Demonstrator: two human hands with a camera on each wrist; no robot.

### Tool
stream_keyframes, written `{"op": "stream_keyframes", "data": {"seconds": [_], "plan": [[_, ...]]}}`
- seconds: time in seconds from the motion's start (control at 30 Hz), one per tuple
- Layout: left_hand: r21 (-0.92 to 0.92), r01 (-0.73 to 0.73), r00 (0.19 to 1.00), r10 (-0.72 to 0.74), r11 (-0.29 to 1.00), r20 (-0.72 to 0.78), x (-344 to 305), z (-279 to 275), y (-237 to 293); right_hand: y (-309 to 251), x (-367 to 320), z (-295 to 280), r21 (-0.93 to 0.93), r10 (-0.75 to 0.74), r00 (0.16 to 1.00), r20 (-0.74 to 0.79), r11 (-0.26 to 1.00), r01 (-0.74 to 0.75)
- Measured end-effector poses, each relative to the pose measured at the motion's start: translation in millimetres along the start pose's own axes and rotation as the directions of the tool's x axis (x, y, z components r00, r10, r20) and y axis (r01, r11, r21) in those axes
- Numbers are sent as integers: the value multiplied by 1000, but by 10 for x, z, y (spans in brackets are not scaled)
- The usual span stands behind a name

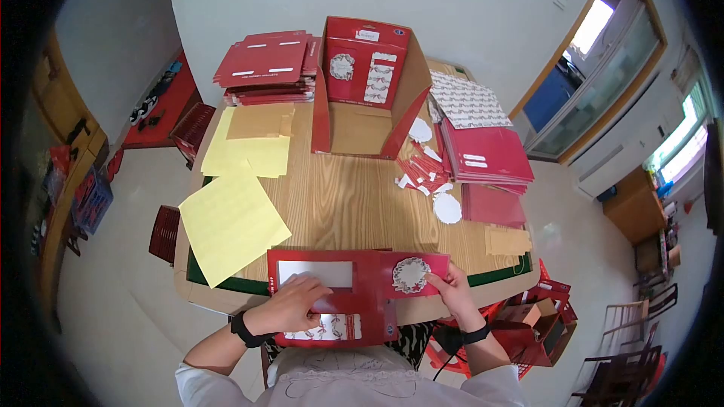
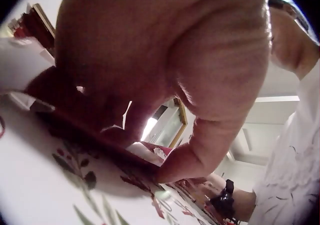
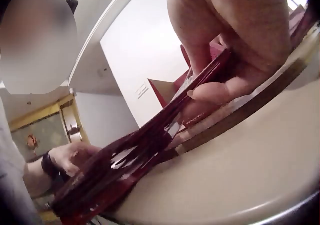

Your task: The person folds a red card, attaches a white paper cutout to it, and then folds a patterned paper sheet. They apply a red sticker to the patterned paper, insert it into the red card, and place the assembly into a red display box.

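A flat red printed cardboard piece (image 1: 369,279) with cut-out windows lies across the table's front edge and toward the person's lap. My left hand (image 1: 296,304) bends over its left part, between a white upper window and a floral-printed panel (image 1: 332,326). In the left wrist view, that hand's thumb and fingers (image 2: 172,166) close on a narrow red strip of the cardboard above the floral print. My right hand (image 1: 457,294) grips the right edge, thumb on top beside a round floral window (image 1: 411,275). The right wrist view shows the cardboard edge (image 3: 145,140) between its thumb and fingers.
An open red box (image 1: 369,83) stands at the back. Red cardboard stacks (image 1: 264,60) lie left of it, with more sheets (image 1: 486,152) at right. Yellow paper sheets (image 1: 234,226) lie at left. White cut-outs and red scraps (image 1: 426,169) are at right; a carton (image 1: 532,332) stands below.
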State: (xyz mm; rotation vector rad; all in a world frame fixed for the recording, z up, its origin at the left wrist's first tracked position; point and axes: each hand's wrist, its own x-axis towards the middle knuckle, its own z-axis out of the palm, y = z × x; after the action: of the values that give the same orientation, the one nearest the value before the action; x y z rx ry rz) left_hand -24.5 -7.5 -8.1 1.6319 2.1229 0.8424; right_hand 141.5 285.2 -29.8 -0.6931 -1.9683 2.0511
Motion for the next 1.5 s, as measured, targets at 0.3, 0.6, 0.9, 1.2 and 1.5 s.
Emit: {"op": "stream_keyframes", "data": {"seconds": [0.3, 0.6, 0.9, 1.2, 1.5], "plan": [[-3, 33, 997, -33, 999, 68, -8, -20, -7, 193, -8, -50, -77, -57, 998, -14, 995, 56], [1, -5, 999, 5, 1000, 49, 12, -28, -4, 68, -22, -41, 93, 37, 999, 17, 995, -39], [11, 31, 994, -32, 999, 104, 13, -11, -18, -153, -79, 52, -2, 19, 993, 114, 1000, -19], [14, -9, 997, 8, 1000, 76, -9, -4, -29, -45, -58, 33, 195, 105, 994, 33, 975, -110], [20, -3, 994, 0, 1000, 108, 9, -46, -24, 124, -53, 52, 240, 27, 1000, 5, 970, -28]]}}
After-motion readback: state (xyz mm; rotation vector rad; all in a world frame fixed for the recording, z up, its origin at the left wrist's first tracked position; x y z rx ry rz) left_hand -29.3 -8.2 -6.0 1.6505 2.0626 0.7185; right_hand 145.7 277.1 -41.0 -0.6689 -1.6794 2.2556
